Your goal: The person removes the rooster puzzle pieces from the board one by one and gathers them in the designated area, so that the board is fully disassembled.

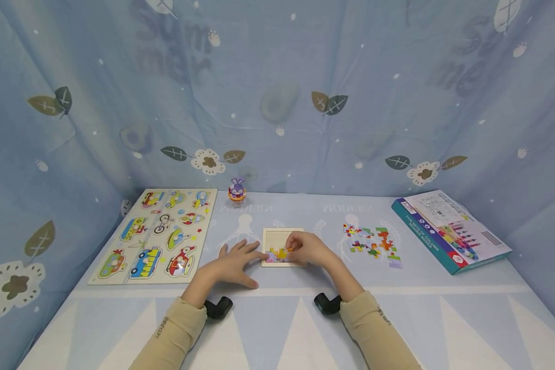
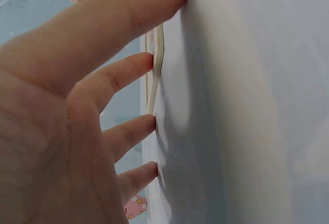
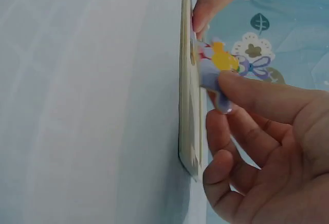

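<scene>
A small wooden puzzle tray [image 1: 274, 239] lies flat on the table between both hands, with colourful jigsaw pieces [image 1: 273, 256] along its lower left part. My right hand [image 1: 307, 248] pinches a purple and yellow jigsaw piece [image 3: 209, 75] between thumb and forefinger. The piece stands tilted over the tray in the right wrist view. My left hand [image 1: 235, 264] is spread, its index fingertip at the tray's left side. In the left wrist view its fingertips [image 2: 148, 122] rest along the tabletop by the tray's edge.
Several loose jigsaw pieces [image 1: 372, 247] lie to the right of the tray. A vehicle puzzle board [image 1: 159, 244] is at the left, and a boxed set [image 1: 448, 231] at the far right. A small rabbit figure [image 1: 237, 191] stands at the back, before the blue curtain [image 1: 277, 144].
</scene>
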Motion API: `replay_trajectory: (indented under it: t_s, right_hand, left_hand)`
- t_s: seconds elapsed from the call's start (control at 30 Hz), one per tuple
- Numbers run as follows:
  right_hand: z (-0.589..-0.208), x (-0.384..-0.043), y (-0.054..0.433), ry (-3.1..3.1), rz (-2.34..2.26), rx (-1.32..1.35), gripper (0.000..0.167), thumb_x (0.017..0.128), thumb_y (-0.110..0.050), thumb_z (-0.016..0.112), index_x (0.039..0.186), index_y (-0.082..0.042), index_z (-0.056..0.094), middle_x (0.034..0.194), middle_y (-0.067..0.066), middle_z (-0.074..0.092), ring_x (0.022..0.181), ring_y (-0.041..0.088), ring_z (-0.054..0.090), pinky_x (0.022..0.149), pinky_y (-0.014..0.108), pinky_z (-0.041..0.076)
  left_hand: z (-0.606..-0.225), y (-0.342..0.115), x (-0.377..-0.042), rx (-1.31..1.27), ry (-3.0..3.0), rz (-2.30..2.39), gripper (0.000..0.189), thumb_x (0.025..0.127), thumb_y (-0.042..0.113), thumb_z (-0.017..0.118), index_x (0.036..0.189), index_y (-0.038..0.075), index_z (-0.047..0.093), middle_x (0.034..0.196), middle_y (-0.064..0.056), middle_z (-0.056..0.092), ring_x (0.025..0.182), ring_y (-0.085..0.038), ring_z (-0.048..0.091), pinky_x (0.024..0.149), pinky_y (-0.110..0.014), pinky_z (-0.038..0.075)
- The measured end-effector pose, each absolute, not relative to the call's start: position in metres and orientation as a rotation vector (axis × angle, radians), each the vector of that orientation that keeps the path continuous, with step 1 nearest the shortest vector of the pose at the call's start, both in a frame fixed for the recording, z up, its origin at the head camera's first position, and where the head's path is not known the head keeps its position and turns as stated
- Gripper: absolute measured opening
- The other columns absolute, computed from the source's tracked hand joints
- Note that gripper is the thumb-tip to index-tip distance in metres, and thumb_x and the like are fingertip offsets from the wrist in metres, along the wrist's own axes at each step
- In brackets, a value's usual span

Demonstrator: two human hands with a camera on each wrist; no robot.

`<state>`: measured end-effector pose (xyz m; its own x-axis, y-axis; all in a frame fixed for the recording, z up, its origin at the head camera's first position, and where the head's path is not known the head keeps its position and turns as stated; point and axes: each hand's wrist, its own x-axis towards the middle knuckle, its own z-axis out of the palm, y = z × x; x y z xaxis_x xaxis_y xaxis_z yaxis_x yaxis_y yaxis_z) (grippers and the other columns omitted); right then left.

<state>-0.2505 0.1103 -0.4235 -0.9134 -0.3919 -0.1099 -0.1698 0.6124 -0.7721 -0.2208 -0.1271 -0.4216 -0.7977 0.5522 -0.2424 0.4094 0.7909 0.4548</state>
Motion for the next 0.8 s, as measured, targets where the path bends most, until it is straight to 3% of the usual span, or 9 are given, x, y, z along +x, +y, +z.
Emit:
replay_trajectory:
  t_s: [0.37, 0.8]
  right_hand:
    - [-0.419, -0.251, 0.133, 2.560, -1.301, -0.333, 0.015, 0.079, -0.005, 0.070, 0.091, -0.009, 0.062, 0.077, 0.002, 0.059, 0.067, 0.014, 0.050, 0.056, 0.026, 0.041]
    - [-0.420, -0.244, 0.169, 2.570, -1.337, -0.273, 0.013, 0.079, -0.005, 0.069, 0.091, -0.006, 0.063, 0.078, 0.003, 0.062, 0.069, 0.013, 0.054, 0.059, 0.028, 0.044]
  left_hand:
    - [-0.421, -0.128, -0.219, 0.735, 2.617, 0.544, 0.071, 0.073, 0.038, 0.074, 0.136, 0.023, 0.046, 0.151, -0.012, 0.023, 0.138, -0.041, 0.011, 0.099, -0.071, 0.001]
    - [-0.423, -0.128, -0.220, 0.752, 2.609, 0.577, 0.071, 0.073, 0.037, 0.074, 0.136, 0.022, 0.046, 0.151, -0.013, 0.023, 0.138, -0.042, 0.010, 0.099, -0.071, 0.000]
